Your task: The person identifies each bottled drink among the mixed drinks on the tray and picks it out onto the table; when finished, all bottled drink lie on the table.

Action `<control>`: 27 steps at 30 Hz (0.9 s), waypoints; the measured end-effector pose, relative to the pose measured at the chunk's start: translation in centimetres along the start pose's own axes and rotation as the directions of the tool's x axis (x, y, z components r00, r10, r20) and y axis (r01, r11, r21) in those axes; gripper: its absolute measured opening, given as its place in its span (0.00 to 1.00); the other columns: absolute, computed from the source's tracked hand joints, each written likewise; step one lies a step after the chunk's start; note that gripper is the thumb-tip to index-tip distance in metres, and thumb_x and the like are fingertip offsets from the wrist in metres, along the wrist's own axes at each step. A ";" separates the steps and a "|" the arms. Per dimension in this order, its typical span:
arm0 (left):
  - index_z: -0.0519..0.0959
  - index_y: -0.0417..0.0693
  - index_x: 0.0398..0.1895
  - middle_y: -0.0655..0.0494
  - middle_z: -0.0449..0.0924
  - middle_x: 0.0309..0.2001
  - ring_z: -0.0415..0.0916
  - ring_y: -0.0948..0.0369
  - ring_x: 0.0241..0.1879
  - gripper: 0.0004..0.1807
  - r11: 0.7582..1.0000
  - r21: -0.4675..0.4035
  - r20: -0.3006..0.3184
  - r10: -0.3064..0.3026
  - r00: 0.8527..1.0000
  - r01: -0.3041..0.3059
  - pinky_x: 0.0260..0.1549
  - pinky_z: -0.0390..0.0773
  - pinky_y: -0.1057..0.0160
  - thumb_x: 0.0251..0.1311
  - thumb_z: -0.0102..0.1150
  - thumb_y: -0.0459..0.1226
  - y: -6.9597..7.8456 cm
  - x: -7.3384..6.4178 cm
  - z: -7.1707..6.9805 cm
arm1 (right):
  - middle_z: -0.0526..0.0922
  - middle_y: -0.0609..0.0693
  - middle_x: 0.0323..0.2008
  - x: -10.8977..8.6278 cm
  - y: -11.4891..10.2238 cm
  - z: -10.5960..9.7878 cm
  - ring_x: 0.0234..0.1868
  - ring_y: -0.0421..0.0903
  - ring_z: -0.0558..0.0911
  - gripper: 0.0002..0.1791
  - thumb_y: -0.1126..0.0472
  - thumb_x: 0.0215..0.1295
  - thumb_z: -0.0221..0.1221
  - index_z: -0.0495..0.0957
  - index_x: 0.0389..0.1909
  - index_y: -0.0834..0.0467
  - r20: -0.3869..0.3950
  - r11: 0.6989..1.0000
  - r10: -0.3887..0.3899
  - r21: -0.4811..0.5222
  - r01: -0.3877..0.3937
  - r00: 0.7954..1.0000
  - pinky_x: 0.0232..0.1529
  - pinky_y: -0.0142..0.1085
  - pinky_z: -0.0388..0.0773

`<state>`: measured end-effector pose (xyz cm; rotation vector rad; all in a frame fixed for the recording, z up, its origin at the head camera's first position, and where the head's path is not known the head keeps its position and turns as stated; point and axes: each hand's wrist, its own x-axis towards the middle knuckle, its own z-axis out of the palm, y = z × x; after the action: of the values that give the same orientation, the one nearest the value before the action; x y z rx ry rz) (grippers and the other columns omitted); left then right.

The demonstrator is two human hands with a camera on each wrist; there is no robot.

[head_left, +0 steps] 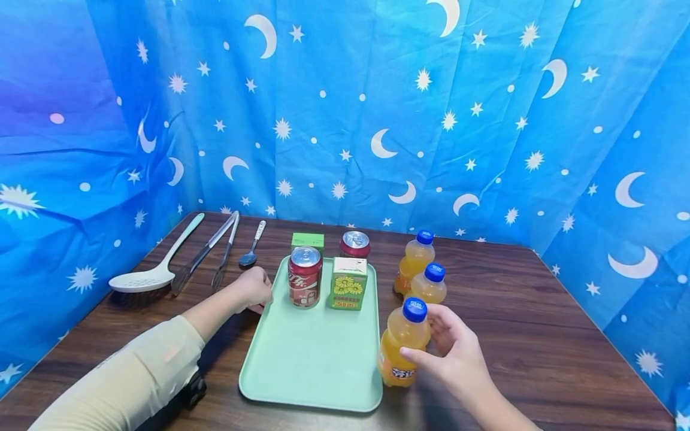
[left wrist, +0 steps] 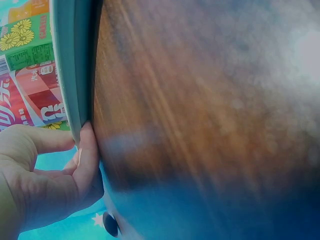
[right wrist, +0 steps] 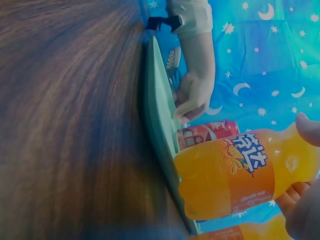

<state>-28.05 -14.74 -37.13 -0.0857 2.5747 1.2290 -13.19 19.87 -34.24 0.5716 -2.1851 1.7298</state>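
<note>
On the left, my left hand [head_left: 250, 290] pinches the rim of a pale green tray [head_left: 309, 365] between thumb and fingers, as the left wrist view shows at the tray rim [left wrist: 75, 65]. My right hand [head_left: 458, 353] holds an orange soda bottle [head_left: 401, 344] with a blue cap, thumb on one side and fingers on the other. That bottle is upright at the tray's right edge. Two cola cans [head_left: 305, 281] and two green drink cartons [head_left: 349, 287] stand at the tray's far end, one can and one carton partly hidden behind the others.
Two more orange soda bottles, a middle one [head_left: 428, 290] and a rear one [head_left: 416, 257], stand right of the tray. Left of it lie a slotted turner [head_left: 145, 278], metal tongs [head_left: 215, 245] and a spoon [head_left: 250, 254]. A blue star-and-moon curtain [head_left: 345, 120] hangs behind the wooden table [head_left: 528, 347].
</note>
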 end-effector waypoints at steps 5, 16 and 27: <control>0.53 0.50 0.11 0.56 0.53 0.14 0.57 0.62 0.13 0.25 1.000 0.001 0.008 0.000 1.000 0.000 0.18 0.77 0.61 0.54 0.53 0.22 -0.1 0.0 0.0 | 0.79 0.54 0.48 -0.5 0.3 -0.7 0.51 0.41 0.77 0.32 0.75 0.42 0.70 0.70 0.51 0.65 -0.019 0.999 0.036 -0.039 -0.037 0.999 0.51 0.29 0.72; 0.55 0.49 0.15 0.52 0.61 0.21 0.66 0.59 0.18 0.22 1.000 -0.007 0.000 -0.002 1.000 0.002 0.20 0.79 0.60 0.54 0.54 0.22 -0.1 0.2 0.0 | 0.80 0.53 0.46 -1.0 0.6 -1.9 0.48 0.41 0.79 0.30 0.76 0.44 0.69 0.70 0.51 0.66 -0.037 0.997 0.044 -0.061 -0.047 0.998 0.48 0.28 0.74; 0.57 0.46 0.17 0.50 0.63 0.23 0.69 0.58 0.21 0.19 1.000 0.001 -0.002 -0.008 1.000 0.008 0.20 0.79 0.60 0.54 0.54 0.22 -0.2 0.3 -0.1 | 0.79 0.51 0.47 -1.5 0.8 -2.9 0.49 0.41 0.78 0.29 0.78 0.46 0.67 0.69 0.52 0.67 -0.042 0.997 0.064 -0.030 -0.065 0.997 0.49 0.27 0.73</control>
<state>-28.32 -14.90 -37.34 -0.0971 2.5744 1.2256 -12.32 23.02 -34.99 0.4589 -2.2212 1.7197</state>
